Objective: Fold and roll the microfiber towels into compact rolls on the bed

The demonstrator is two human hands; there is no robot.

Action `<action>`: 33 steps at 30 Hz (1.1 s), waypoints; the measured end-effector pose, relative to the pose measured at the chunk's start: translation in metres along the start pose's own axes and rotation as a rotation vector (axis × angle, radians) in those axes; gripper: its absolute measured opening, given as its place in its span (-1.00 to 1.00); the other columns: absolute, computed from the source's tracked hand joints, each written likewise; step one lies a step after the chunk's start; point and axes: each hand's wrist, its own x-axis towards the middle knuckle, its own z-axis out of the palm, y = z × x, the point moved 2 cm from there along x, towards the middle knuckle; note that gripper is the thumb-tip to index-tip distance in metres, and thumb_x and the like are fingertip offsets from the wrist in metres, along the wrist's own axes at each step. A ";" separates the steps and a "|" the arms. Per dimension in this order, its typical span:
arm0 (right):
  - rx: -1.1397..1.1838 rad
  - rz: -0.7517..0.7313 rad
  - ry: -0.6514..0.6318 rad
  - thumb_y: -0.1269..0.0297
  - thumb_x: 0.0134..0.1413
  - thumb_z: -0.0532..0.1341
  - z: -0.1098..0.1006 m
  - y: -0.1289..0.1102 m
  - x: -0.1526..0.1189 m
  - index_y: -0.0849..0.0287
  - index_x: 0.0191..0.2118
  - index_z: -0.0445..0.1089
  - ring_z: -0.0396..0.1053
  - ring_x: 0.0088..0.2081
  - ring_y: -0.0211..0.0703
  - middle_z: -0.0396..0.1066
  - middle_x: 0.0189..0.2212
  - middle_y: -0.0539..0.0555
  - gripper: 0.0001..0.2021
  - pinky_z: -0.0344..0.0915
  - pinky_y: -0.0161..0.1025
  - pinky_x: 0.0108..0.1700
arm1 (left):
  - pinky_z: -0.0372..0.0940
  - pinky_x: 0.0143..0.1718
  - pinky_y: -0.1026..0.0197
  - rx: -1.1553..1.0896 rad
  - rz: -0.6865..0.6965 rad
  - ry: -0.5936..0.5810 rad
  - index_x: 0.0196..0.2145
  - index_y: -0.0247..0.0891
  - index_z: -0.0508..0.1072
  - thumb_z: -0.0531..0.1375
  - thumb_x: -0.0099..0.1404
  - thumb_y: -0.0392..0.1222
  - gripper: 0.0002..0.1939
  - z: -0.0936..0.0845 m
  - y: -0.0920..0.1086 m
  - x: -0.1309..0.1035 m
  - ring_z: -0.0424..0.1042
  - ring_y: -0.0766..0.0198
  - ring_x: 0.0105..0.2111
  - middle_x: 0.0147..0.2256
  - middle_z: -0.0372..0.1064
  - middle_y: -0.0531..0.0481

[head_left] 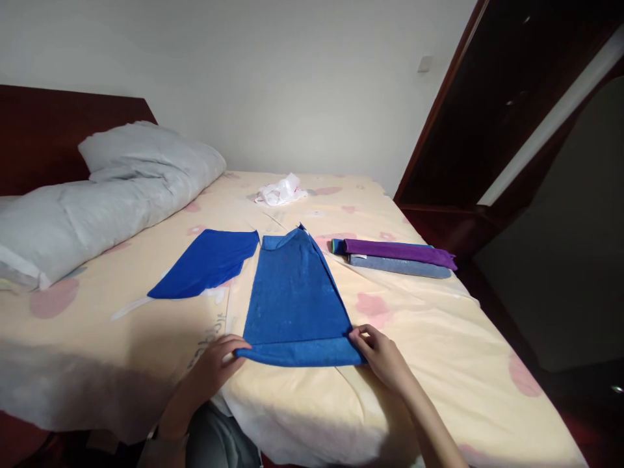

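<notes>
Blue towel lies on the floral bedsheet, near edge folded over. Left hand pinches the fold's left corner; right hand pinches its right end, thumb against fingers. Royal-blue cloth lies flat, left. Purple roll and grey-blue roll, apparently towels, lie together, right. White plastic bag lies beyond.

The bed is softly lit, with diffuse shadows cast along its near side; the far right is left dark, and the edges are stretched.
</notes>
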 end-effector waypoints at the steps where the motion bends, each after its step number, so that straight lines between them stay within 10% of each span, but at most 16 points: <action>1: 0.071 0.004 -0.028 -0.11 0.18 0.11 -0.002 -0.004 -0.001 0.14 -0.25 0.43 0.38 -0.42 -0.12 0.45 -0.47 0.03 -0.61 0.22 -0.29 -0.39 | 0.33 -0.02 0.16 -0.005 -0.041 0.029 -0.20 -0.15 0.52 0.12 0.29 -0.13 -0.79 0.001 0.000 0.001 0.46 0.17 -0.12 -0.16 0.50 -0.06; 8: 0.392 -0.053 -0.251 -0.05 0.02 0.33 -0.010 -0.012 -0.008 0.21 0.15 0.33 0.42 -0.10 -0.04 0.47 -0.19 0.14 -0.37 0.33 -0.13 0.02 | 0.21 -0.46 0.30 -0.018 -0.319 0.159 -0.38 -0.20 0.40 0.04 0.33 0.06 -0.69 0.015 -0.003 0.011 0.30 0.30 -0.52 -0.55 0.28 0.12; 15: 0.157 -0.176 0.115 -0.10 0.13 0.19 0.008 0.007 0.011 0.24 -0.29 0.44 0.41 -0.19 -0.02 0.46 -0.22 0.22 -0.58 0.35 -0.13 -0.10 | 0.23 -0.40 0.29 -0.049 -0.331 0.236 -0.34 -0.20 0.40 0.07 0.31 0.10 -0.68 0.019 -0.003 0.013 0.35 0.27 -0.48 -0.52 0.32 0.10; 23: 0.205 -0.088 0.051 -0.03 0.10 0.20 0.002 0.000 0.007 0.26 -0.21 0.47 0.43 -0.35 -0.06 0.51 -0.37 0.14 -0.60 0.32 -0.20 -0.29 | 0.18 -0.44 0.29 -0.002 -0.387 0.319 -0.39 -0.19 0.38 0.03 0.32 0.13 -0.64 0.019 0.002 0.013 0.29 0.28 -0.52 -0.56 0.24 0.11; 33: -0.272 -0.061 0.114 0.06 0.17 0.10 -0.002 -0.002 0.001 0.11 -0.21 0.53 0.48 -0.15 0.05 0.55 -0.19 0.13 -0.68 0.30 -0.15 -0.11 | 0.05 -0.44 0.27 0.262 -0.410 0.102 -0.56 -0.18 0.15 0.03 0.32 0.10 -0.61 0.016 0.008 0.005 0.24 0.28 -0.53 -0.57 0.18 0.11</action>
